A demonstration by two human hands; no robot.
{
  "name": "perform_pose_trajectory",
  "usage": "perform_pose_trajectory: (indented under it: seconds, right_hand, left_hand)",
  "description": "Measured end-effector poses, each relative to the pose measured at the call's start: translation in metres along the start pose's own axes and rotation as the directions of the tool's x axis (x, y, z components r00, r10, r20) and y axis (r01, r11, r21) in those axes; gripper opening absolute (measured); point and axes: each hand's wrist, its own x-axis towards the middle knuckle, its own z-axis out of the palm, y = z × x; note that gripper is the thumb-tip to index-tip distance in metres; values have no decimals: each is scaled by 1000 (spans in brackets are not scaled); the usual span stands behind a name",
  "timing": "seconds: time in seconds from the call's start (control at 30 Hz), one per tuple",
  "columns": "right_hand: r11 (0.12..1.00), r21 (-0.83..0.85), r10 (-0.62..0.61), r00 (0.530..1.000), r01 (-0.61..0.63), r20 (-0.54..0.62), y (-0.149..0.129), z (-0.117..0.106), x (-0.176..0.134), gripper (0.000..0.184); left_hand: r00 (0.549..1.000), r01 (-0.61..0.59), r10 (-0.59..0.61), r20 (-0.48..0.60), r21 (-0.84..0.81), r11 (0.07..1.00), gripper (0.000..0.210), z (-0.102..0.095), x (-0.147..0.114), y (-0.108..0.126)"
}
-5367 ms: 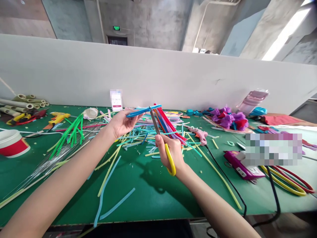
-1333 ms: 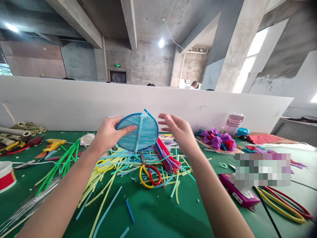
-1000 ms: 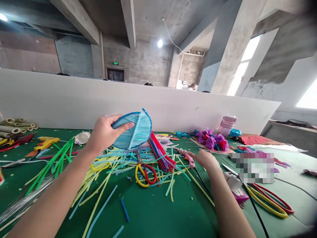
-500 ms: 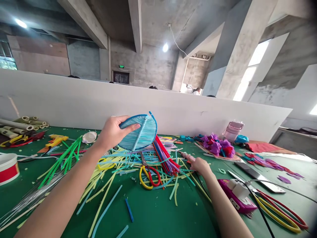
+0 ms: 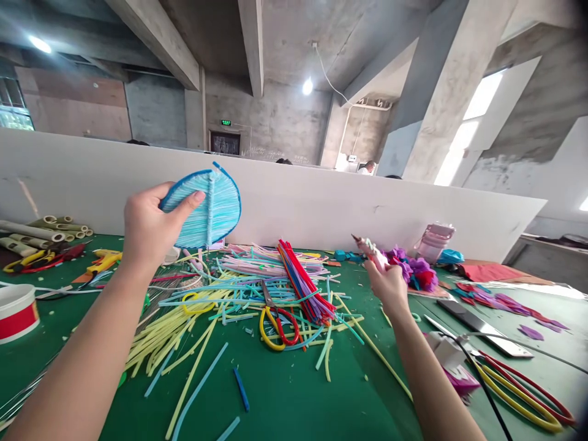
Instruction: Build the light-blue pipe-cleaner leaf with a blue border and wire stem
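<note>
My left hand [image 5: 149, 223] pinches the left edge of a light-blue leaf-shaped pipe-cleaner piece [image 5: 224, 205], thumb in front. The piece has a darker blue rim and a raised midrib, and stands upright above the table. My right hand [image 5: 389, 289] is closed around a small pink glue gun [image 5: 374, 254], its dark tip pointing up and left; the grip is mostly hidden by the fingers. Between the hands lie scissors [image 5: 278, 324] with one yellow and one red handle. Beside them is a bundle of red and purple pipe cleaners [image 5: 307, 285].
Yellow pipe cleaners [image 5: 169, 331] spread over the green table [image 5: 316, 401]. At left are a yellow glue gun [image 5: 105, 261], a red-and-white cup [image 5: 17, 315] and bamboo tubes [image 5: 32, 231]. Purple paper flowers [image 5: 420, 274], a phone [image 5: 484, 327] and larger scissors [image 5: 523, 392] lie right. A white partition [image 5: 294, 202] stands behind.
My left hand has moved left and up with the blue piece. My right hand has risen from the tabletop, lifting the pink glue gun, now seen more clearly.
</note>
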Motion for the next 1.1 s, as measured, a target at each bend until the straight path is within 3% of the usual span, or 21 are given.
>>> perform_pose_trajectory:
  seconds: [0.07,0.13,0.23,0.3,0.33,0.4,0.57,0.67,0.9,1.1]
  right_hand:
    - [992,126,3,999,2,-33,-32,-12,-10,53]
    - [954,278,-68,986,110,-155,-68,-21,-23,51]
    - [867,403,-163,931,293,-326,-118,-30,-43,39]
    - [825,384,-256,879,415,-401,-143,-34,-56,27]
    - [809,366,-302,858,461,-415,-152,-36,-62,29]
    - [776,353,-342,819,523,-460,-164,-40,-73,29]
    - [762,321,-393,795,563,-462,-173,-45,-92,32]
    - [769,256,-426,768,586,-479,-172,-43,-94,30]
    - [803,149,-475,771,577,-425,-167,-32,-90,14]
    - [809,116,-497,776,577,-389,-166,-29,-89,21]
  left_hand:
    - [997,64,-62,54,-18,998,41,1,2,-6]
    - [967,173,-157,202,-64,983,48,5,2,-8]
    - [828,338,-230,511,-129,932,52,14,0,-4]
    - [759,382,-215,614,-153,912,50,17,-2,1]
    - [751,388,-209,627,-163,907,50,18,-2,4]
    - [769,378,-208,604,-168,910,50,17,-4,8]
    - [874,267,-155,461,-188,945,48,17,-9,19]
    - [907,183,-92,411,-188,965,43,19,-13,24]
    - [923,92,-4,384,-212,973,37,26,-19,27]
    - [927,62,18,374,-203,977,35,29,-20,29]
